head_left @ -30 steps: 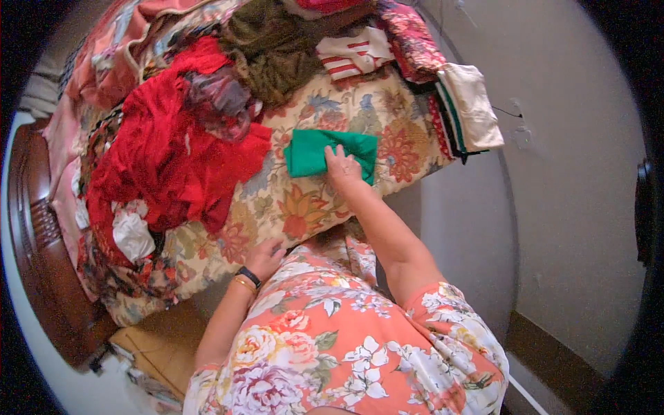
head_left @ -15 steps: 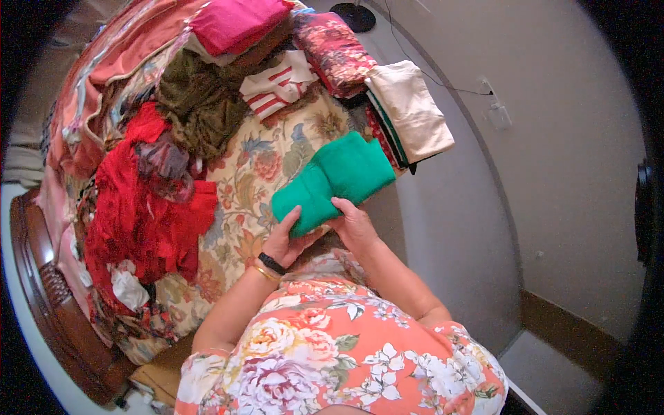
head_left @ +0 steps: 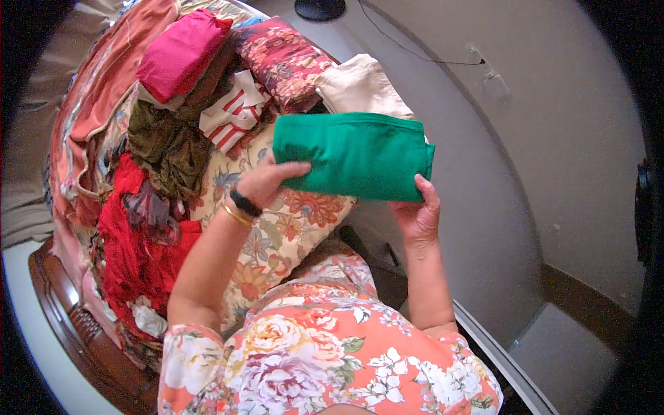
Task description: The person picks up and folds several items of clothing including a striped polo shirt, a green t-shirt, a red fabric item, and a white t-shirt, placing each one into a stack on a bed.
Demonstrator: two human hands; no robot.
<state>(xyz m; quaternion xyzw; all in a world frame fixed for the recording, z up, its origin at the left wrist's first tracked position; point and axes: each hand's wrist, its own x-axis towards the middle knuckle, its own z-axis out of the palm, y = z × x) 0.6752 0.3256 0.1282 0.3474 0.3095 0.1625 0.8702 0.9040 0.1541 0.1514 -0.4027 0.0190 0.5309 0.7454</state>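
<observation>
By the right edge of the bed (head_left: 259, 252), the folded green cloth (head_left: 353, 155) is held up, partly hiding the cream cloth (head_left: 363, 86) — a low swing could knock that. Left hand (head_left: 266, 181) clamps the green's left end, right hand (head_left: 418, 214) its near right corner; a loose pinch could spill the folds.

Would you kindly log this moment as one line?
left hand: holding green cloth, left end | right hand: holding right end | state: folded | red clothes: heaped on bed

You have soft, moderate light, a bright shine on the polished wood (head_left: 75, 311), grain in darker areas, and edges curving toward the black rim.
</observation>
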